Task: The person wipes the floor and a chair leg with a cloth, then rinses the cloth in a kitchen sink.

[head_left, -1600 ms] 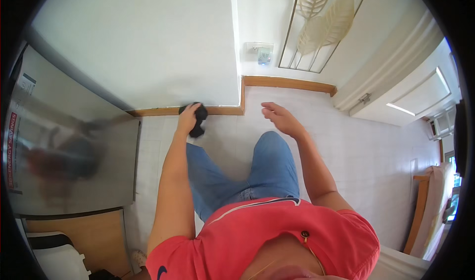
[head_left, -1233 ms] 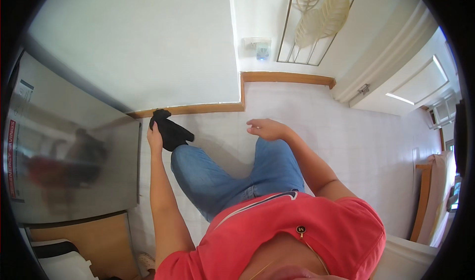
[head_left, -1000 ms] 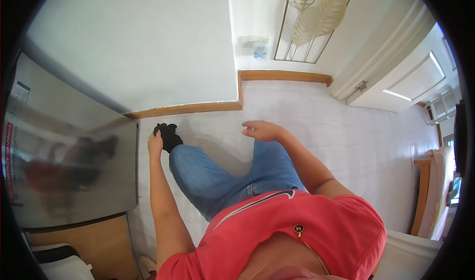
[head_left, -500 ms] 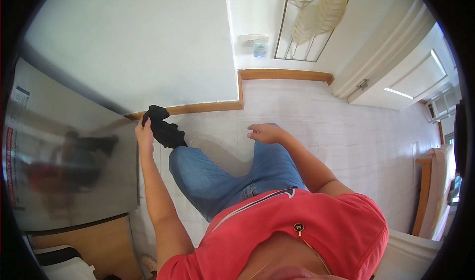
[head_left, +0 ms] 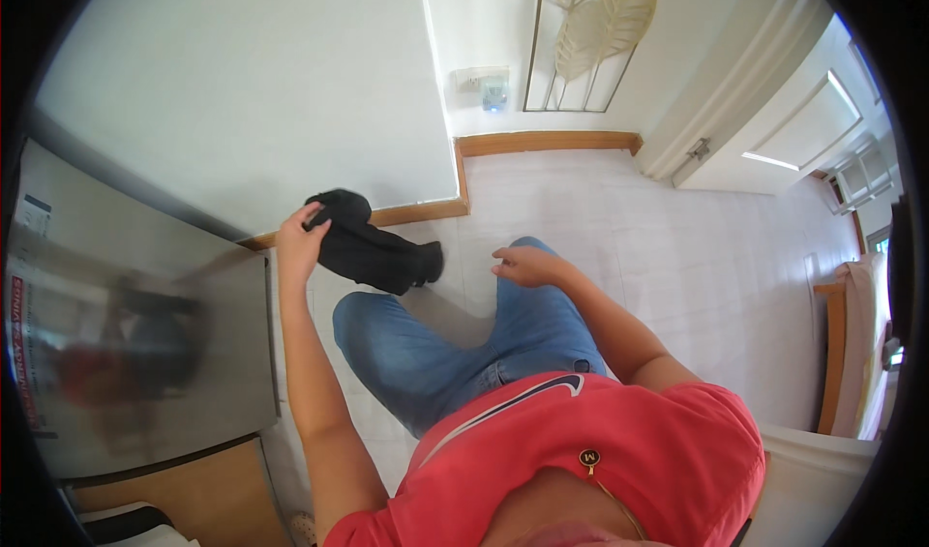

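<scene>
A piece of black cloth (head_left: 373, 254), apparently a garment, dangles above the floor beyond my left knee. My left hand (head_left: 303, 233) pinches its upper left end between thumb and fingers, with the rest stretching out to the right. Folds hide what kind of garment it is. Over my right knee (head_left: 542, 305), my right hand (head_left: 527, 266) hovers or rests with loosely bent fingers, a little apart, and nothing shows in it. The cloth does not reach that hand.
To the left stands a shiny grey refrigerator (head_left: 145, 325) with stickers. A white wall with wooden baseboard (head_left: 542, 142) lies ahead, carrying a plugged-in device (head_left: 494, 94) and leaf decoration (head_left: 605, 25). A white door (head_left: 803, 126) and a wooden-framed bed or seat (head_left: 828, 354) are at right.
The black cloth has swung to the right and spread out from a bunched shape. My left hand has moved slightly right and up with it. My right hand stays near the knee.
</scene>
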Motion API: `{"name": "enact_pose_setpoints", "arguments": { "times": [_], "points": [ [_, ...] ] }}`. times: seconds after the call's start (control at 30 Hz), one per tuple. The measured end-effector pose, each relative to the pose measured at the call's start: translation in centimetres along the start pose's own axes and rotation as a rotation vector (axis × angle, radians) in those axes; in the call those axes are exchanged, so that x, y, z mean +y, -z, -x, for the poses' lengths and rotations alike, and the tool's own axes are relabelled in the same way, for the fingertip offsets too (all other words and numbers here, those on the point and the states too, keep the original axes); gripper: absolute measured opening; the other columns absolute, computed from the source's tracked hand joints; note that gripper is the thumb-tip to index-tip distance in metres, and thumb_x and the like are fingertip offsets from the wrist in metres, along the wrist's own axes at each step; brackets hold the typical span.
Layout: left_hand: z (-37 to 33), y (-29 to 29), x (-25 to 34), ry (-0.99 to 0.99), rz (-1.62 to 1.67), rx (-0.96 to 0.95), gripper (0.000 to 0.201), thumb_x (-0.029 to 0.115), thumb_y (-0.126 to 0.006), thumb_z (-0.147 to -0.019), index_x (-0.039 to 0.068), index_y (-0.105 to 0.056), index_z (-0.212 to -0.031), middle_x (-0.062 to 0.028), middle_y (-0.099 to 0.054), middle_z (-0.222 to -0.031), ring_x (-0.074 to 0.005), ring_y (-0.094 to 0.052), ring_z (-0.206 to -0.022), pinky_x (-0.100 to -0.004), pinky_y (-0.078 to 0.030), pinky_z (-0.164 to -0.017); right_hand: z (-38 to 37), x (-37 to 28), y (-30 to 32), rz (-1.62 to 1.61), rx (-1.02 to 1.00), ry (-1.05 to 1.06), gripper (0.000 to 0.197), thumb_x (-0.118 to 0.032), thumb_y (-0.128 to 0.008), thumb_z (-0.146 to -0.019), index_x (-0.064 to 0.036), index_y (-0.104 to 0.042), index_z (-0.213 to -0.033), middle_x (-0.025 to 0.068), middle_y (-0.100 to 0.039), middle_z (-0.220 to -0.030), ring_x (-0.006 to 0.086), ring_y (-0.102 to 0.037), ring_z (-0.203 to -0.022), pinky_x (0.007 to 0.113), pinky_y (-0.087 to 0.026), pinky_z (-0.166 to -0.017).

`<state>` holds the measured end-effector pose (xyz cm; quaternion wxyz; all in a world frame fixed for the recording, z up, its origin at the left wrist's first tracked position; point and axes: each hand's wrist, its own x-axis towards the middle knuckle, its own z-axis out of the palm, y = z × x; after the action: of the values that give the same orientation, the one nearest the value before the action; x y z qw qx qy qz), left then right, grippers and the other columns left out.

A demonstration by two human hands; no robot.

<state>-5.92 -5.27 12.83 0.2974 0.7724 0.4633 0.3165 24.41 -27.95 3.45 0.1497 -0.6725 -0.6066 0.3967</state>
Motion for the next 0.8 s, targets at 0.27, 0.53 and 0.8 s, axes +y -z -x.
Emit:
{"name": "enact_pose_setpoints", "arguments": {
  "times": [0.27, 0.53, 0.8],
  "points": [
    [1.3, -5.7, -8.4, -0.015, -0.059, -0.244, 0.047, 0.014, -0.072, -0.072, 0.006, -0.06, -0.116, -0.0149, -0.067, -0.099, -0.026, -0.064, -0.089, -0.034, -0.048, -0.079, -3.0, -5.3, 4.7, -0.024, 0.288, 0.238, 0.04, -0.031, -0.05, -0.09, -0.0016, -0.054, -0.117, 0.0191, -0.062, -0.103, 0.0338, -0.059, -0.097, 0.041, -0.047, -0.083],
    [-1.9, -8.9, -10.8, 0.126, 0.021, -0.618, 0.051, 0.032, -0.061, -0.085, 0.008, -0.049, -0.129, -0.0177, -0.058, -0.119, -0.0209, -0.063, -0.093, -0.0314, -0.049, -0.08, -8.6, 0.9, 1.0, -0.05, 0.02, -0.123, 0.05, -0.038, -0.049, -0.088, 0.0005, -0.052, -0.119, 0.0211, -0.057, -0.116, 0.0364, -0.052, -0.11, 0.041, -0.041, -0.094],
    [2.1, -20.9, -19.5, -0.163, -0.462, -0.623, 0.074, 0.056, -0.061, -0.076, 0.013, -0.044, -0.134, -0.027, -0.038, -0.135, -0.0451, -0.032, -0.127, -0.0508, -0.028, -0.103, -10.6, 15.8, -12.5, -0.128, 0.29, -0.831, 0.055, -0.035, -0.05, -0.082, -0.0035, -0.045, -0.126, 0.0225, -0.048, -0.127, 0.0402, -0.044, -0.118, 0.046, -0.038, -0.098]
  ]
}}
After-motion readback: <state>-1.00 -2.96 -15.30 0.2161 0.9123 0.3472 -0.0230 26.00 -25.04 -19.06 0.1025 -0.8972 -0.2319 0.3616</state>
